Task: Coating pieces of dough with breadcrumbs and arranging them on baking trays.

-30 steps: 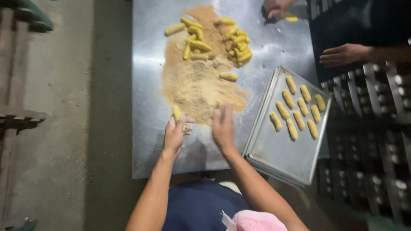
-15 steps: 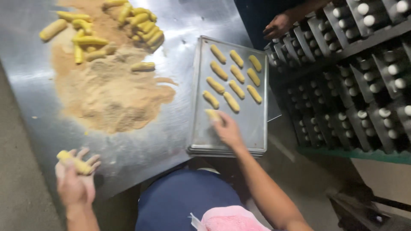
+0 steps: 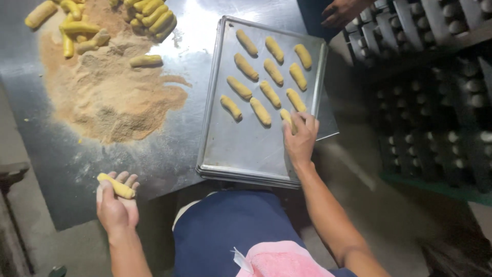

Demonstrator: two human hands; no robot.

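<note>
Since the earlier frame, right hand [image 3: 301, 137] has travelled from the near left part of the baking tray [image 3: 246, 149] to its right side, where its fingers now press a breaded roll [image 3: 287, 119] onto the metal; left hand [image 3: 117, 205] remains low at the near left, off the table edge. Steel table [image 3: 169, 154]: dull, smeared, dusted with crumbs. Breadcrumb heap [image 3: 110, 97]: tan, granular, spread flat on the table's left. Tray: shallow, rimmed, scuffed sheet metal overhanging the near edge, carrying ten finished rolls [image 3: 261, 87] in slanted rows. Uncoated yellow rolls [image 3: 148, 13]: smooth, glossy, piled at the far left beyond the crumbs. Left hand: palm up, fingers curled loosely around a second crumbed roll [image 3: 117, 185], a short blunt cylinder with a matt sandy coat. Good placement, judged from the rows, means laying each roll parallel to its neighbours with a gap between, releasing lightly so the crumb coat stays intact. Another person's hand [image 3: 341, 10] rests at the far right beside dark racks [image 3: 435, 87].
</note>
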